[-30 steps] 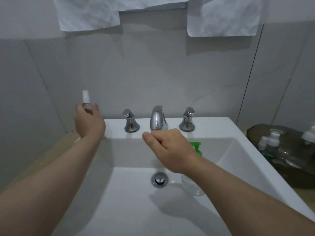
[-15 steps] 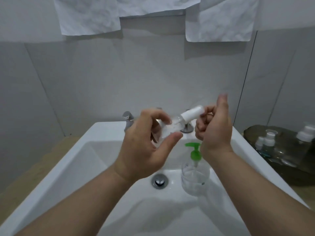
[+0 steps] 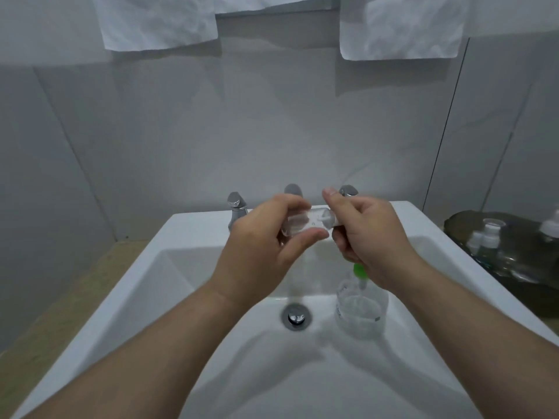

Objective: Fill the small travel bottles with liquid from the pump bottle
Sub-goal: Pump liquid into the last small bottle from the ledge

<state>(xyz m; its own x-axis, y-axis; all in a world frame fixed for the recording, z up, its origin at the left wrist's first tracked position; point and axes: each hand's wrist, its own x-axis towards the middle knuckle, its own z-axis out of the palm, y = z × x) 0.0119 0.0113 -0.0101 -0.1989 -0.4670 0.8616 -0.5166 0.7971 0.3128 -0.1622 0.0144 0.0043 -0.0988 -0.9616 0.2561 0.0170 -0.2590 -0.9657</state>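
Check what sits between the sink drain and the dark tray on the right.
Head view: the clear pump bottle with a green pump stands in the white basin between the chrome drain and the dark tray, then the basin's right rim.

The white sink (image 3: 193,225) holds the upright pump bottle (image 3: 361,313) just right of its drain (image 3: 295,316); a dark tray (image 3: 462,220) sits alongside.

Two clear bottles
The small travel bottle (image 3: 305,223) lies sideways at centre; the pump bottle (image 3: 361,309), green-headed, stands upright at lower right.
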